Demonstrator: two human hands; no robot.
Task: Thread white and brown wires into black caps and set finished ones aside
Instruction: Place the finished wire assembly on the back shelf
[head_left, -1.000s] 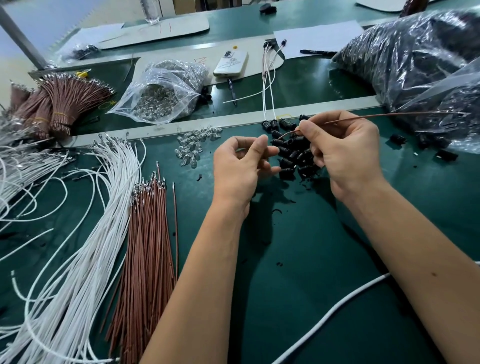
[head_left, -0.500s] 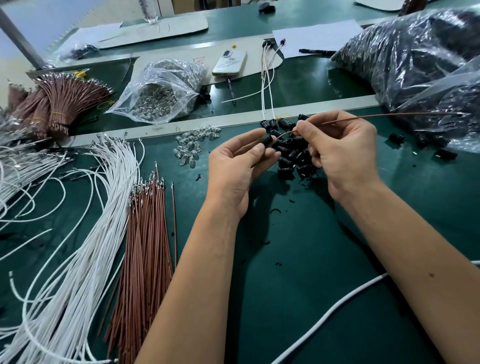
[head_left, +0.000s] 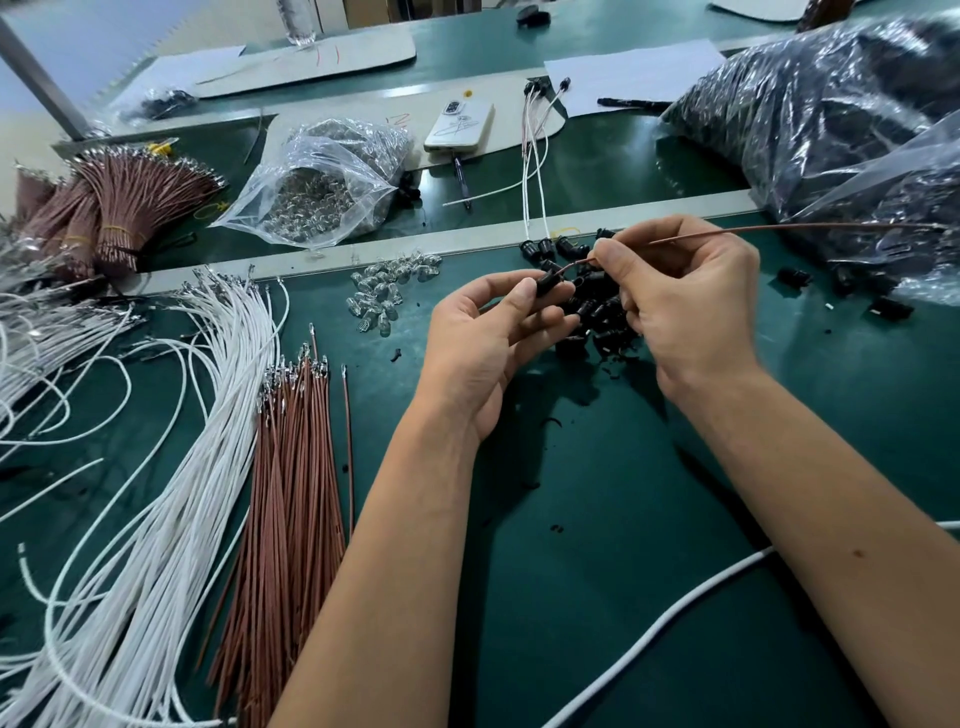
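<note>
My left hand pinches a black cap between thumb and fingertips, above the green mat. My right hand pinches a brown wire whose near end bends down to the cap's opening; the rest of the wire runs off to the right. Under both hands lies a pile of loose black caps. Loose white wires and brown wires lie in bundles at the left. Finished wires with caps lie across the metal rail behind the pile.
A clear bag of small LEDs and loose LEDs sit behind my left hand. Big bags of black parts fill the right. A phone, tied brown bundles and a thick white cable are around.
My left hand has brought a black cap up between its fingertips and moved right toward the wire's end. The right hand has stayed in place holding the brown wire.
</note>
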